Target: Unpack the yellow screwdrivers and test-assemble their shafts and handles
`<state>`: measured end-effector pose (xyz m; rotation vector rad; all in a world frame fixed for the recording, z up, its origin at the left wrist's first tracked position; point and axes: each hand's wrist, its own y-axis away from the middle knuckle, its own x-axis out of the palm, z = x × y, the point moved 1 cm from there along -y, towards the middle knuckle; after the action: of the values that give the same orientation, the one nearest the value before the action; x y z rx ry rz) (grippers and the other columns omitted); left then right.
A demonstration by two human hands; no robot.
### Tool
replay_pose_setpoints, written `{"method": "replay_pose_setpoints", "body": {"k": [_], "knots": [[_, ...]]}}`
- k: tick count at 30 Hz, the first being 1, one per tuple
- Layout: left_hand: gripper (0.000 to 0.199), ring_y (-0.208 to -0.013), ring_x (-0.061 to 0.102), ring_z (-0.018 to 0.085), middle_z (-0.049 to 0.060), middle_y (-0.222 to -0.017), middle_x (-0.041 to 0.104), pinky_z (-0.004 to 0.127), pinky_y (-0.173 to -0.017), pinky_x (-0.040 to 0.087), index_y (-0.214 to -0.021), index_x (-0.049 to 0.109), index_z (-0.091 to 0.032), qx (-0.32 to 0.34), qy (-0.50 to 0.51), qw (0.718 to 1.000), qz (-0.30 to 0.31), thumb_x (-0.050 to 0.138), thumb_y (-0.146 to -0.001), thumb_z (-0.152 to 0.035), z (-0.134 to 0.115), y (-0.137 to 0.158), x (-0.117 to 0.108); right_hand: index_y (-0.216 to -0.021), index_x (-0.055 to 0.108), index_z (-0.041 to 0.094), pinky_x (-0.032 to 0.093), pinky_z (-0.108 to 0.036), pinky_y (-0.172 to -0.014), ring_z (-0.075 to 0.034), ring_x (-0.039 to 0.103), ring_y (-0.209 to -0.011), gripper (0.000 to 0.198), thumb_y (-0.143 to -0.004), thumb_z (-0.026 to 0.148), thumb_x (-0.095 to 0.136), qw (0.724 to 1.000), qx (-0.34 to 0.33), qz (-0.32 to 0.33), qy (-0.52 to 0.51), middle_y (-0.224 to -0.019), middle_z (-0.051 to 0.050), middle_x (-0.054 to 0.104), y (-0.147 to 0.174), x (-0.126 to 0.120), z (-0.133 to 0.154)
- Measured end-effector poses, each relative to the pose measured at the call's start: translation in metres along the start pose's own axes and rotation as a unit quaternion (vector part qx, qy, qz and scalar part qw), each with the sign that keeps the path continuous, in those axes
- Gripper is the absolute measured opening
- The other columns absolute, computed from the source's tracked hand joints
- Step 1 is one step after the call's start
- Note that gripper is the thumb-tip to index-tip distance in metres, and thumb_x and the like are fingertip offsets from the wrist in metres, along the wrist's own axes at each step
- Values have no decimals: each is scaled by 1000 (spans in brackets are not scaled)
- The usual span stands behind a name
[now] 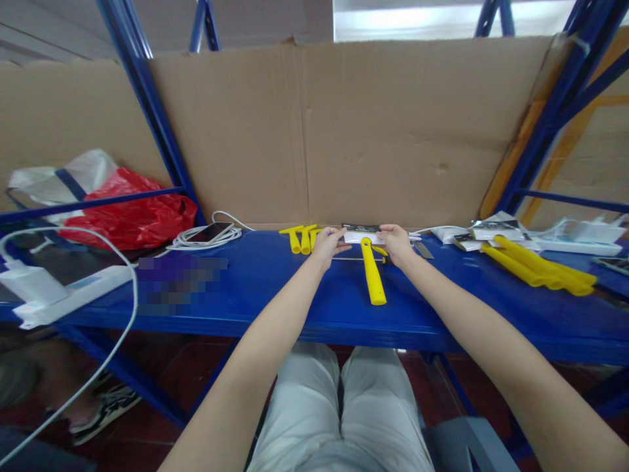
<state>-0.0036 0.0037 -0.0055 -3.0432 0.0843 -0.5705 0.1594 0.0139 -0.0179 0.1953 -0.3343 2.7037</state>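
My left hand (328,248) and my right hand (396,244) grip opposite ends of a flat black-and-white packet (361,234) near the back of the blue table. What is printed on it is too small to read. Just in front of the packet lies a yellow handle (374,275), its wide end toward me and its narrow end close under the packet. A thin metal rod (351,258) rests between my hands. Beside my left hand are several yellow T-shaped pieces (305,240). A small grey metal plate (423,250) lies to the right of my right hand.
On the right are several yellow handles (540,265), more packets (497,228) and a white power strip (574,244). A coiled white cable (204,237), a red plastic bag (130,210) and another power strip (98,288) sit left. Cardboard (383,131) walls the back. Another person's shoe (105,413) shows below left.
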Motion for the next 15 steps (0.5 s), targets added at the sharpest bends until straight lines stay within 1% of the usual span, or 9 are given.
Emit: {"method": "replay_pose_setpoints", "body": {"k": [4, 8, 11, 15], "knots": [[17, -65, 68, 16, 2, -68, 61, 33, -75, 57, -76, 54, -14, -13, -10, 999, 50, 67, -79, -25, 2, 0, -1, -73, 45, 18, 53, -21, -49, -7, 53, -55, 22, -66, -1, 54, 999, 25, -41, -24, -65, 5, 49, 3, 0, 3], [13, -60, 68, 15, 7, -71, 68, 30, -70, 56, -81, 61, -11, -29, -42, 995, 89, 62, -82, -24, 3, 1, -2, -73, 44, 18, 54, -20, -49, -8, 55, -59, 23, -66, -1, 55, 997, 36, -65, -31, -67, 5, 48, 3, -2, 5], [16, -59, 67, 14, 12, -78, 71, 27, -66, 56, -81, 65, -9, -27, -72, 990, 116, 58, -85, -23, 3, 2, -1, -74, 44, 18, 55, -19, -50, -7, 55, -60, 24, -66, -2, 55, 996, 39, -72, -39, -67, 5, 47, 3, -2, 6], [9, -63, 66, 13, 12, -88, 71, 27, -66, 55, -81, 67, -9, -18, -124, 982, 138, 63, -81, -17, 5, 4, 2, -74, 44, 18, 57, -21, -52, -8, 56, -61, 24, -67, -2, 54, 996, 47, -70, -39, -68, 5, 46, 5, 0, 6]]}}
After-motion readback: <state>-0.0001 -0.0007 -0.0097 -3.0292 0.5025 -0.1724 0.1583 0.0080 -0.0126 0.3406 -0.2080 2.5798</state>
